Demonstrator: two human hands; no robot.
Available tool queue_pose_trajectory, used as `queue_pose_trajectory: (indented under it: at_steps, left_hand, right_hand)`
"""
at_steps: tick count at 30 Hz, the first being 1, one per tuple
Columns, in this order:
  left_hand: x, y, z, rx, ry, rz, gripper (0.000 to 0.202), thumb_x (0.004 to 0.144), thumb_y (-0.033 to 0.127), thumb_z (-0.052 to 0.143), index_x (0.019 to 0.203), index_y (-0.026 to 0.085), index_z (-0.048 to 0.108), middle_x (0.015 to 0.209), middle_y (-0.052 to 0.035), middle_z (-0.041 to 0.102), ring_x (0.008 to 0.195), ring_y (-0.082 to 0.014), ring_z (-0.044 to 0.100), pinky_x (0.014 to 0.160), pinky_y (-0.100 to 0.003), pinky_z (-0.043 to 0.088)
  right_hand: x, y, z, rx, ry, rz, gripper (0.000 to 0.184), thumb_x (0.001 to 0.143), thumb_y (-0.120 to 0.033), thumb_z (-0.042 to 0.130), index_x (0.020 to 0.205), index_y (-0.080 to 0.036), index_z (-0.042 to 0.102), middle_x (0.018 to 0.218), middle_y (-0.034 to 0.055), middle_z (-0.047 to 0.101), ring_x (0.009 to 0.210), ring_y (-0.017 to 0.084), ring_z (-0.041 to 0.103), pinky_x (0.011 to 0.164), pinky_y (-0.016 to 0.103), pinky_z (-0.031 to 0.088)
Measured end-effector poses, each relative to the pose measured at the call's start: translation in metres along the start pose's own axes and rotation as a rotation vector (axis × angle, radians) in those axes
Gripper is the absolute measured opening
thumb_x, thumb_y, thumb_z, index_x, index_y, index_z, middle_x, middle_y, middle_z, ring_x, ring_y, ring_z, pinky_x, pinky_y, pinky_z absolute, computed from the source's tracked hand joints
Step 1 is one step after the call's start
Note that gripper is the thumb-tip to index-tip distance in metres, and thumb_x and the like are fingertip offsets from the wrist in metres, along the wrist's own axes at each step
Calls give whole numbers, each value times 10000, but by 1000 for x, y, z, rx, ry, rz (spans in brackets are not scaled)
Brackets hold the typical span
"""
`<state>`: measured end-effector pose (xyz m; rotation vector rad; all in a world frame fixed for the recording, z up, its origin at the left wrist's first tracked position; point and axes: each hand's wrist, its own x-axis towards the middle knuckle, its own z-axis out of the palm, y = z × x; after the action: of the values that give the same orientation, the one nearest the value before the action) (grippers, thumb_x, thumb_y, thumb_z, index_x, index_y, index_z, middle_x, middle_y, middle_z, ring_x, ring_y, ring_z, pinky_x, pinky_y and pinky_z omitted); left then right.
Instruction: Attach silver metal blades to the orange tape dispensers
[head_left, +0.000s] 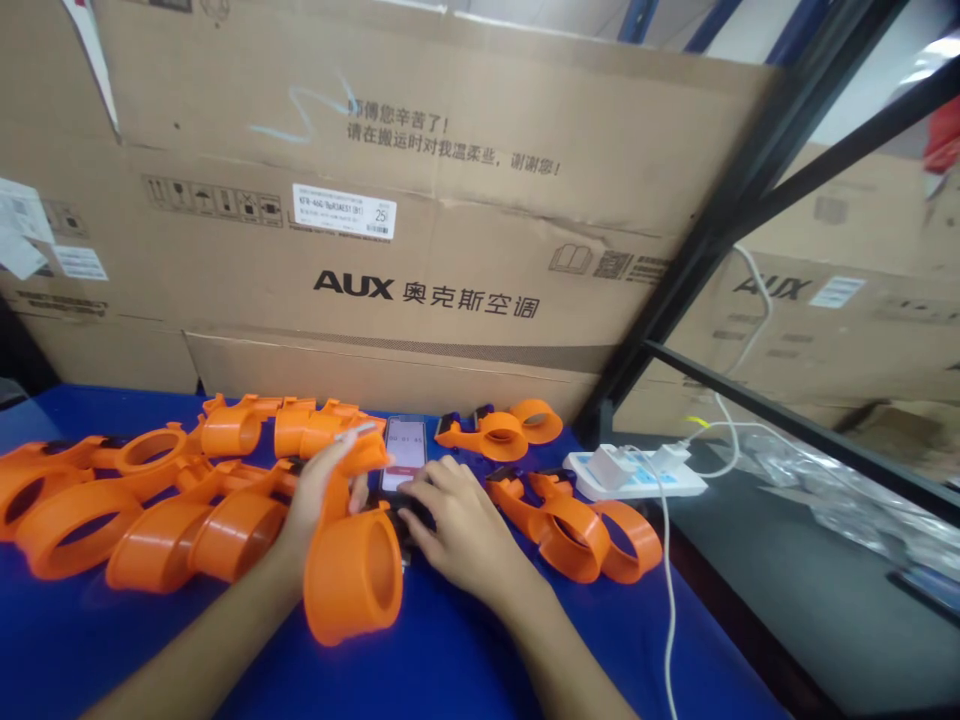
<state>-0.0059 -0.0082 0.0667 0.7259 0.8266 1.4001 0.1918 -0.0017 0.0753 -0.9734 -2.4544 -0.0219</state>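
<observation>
My left hand (321, 492) is closed around an orange plastic tape dispenser (352, 580), its round ring hanging toward me and its narrow end pointing up. Close beside it on the right, my right hand (454, 520) has its fingers curled over a small black part (418, 508), mostly hidden by the fingers. Whether that part touches the held dispenser I cannot tell. Just behind both hands lies a phone (405, 450) with a timer on its lit screen.
Several orange dispensers (161, 535) cover the left of the blue table (465, 660). More dispensers (574, 530), some with black ends, lie at the right. A white power strip (637, 475) with a cable sits by the black rack post. Large cartons (450, 220) stand behind.
</observation>
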Motion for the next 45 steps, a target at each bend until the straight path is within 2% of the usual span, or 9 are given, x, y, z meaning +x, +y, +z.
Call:
queue_pose_trajectory:
  at_steps: [2, 5, 9, 13, 20, 30, 37, 42, 45]
  left_hand:
    - [0, -6, 0, 29, -69, -3, 480, 884, 557, 652, 602, 171, 601, 428, 11, 467, 395, -99, 439, 449, -232, 399]
    - [1, -11, 0, 98, -58, 56, 419, 878, 513, 676, 649, 165, 638, 426, 16, 486, 398, -93, 434, 457, -221, 367]
    - [-1, -16, 5, 180, -33, 82, 451, 855, 515, 717, 590, 183, 567, 412, 22, 473, 403, -98, 436, 475, -231, 366]
    - [-8, -20, 10, 316, -129, 104, 385, 875, 536, 699, 811, 156, 699, 399, 49, 449, 373, -86, 373, 449, -234, 288]
    - [-11, -21, 13, 416, -228, 112, 402, 867, 552, 724, 867, 154, 667, 449, 68, 453, 397, -76, 377, 455, -223, 277]
    - [-11, -19, 14, 345, -234, 141, 367, 883, 443, 728, 1095, 153, 657, 512, 72, 475, 474, -84, 358, 502, -215, 288]
    - [0, -14, 1, 317, -158, 182, 309, 857, 456, 744, 844, 187, 593, 448, 80, 450, 428, -73, 318, 469, -212, 241]
    - [13, -12, -7, 216, -185, 85, 394, 825, 480, 728, 648, 208, 506, 372, 59, 431, 361, -79, 351, 420, -214, 243]
    - [14, -5, -11, -15, -168, -8, 482, 804, 474, 746, 568, 222, 410, 387, 61, 415, 357, -78, 372, 399, -211, 289]
  right_hand:
    - [1, -1, 1, 18, -14, -4, 173, 918, -211, 693, 1089, -238, 712, 1032, 86, 688, 921, 246, 581, 773, 380, 465]
    - [1, 0, 1, 58, 23, 17, 166, 942, -209, 658, 1098, -237, 708, 1051, 84, 708, 949, 252, 595, 804, 393, 468]
    - [1, 2, -4, 211, 188, 96, 179, 1005, -208, 556, 1097, -238, 707, 1018, 71, 726, 927, 241, 619, 844, 401, 488]
    - [2, 0, -9, 421, 335, 175, 190, 1029, -276, 546, 1114, -232, 710, 935, 52, 713, 852, 212, 639, 805, 358, 515]
    - [4, -3, -9, 546, 289, 189, 108, 972, -271, 634, 963, -226, 732, 887, 34, 714, 840, 200, 638, 780, 320, 503]
    - [4, 1, -8, 620, 355, 398, 220, 954, -404, 649, 937, -208, 746, 811, 24, 681, 654, 159, 549, 606, 279, 433]
    - [3, 7, -11, 684, 400, 458, 222, 920, -402, 681, 866, -192, 730, 763, 14, 667, 621, 145, 502, 580, 269, 396]
    - [3, 10, -13, 742, 413, 480, 222, 892, -402, 713, 845, -186, 729, 790, 30, 687, 682, 167, 553, 640, 288, 425]
    - [1, 13, -16, 805, 477, 503, 222, 889, -405, 714, 860, -185, 713, 822, 38, 692, 708, 176, 574, 658, 294, 435]
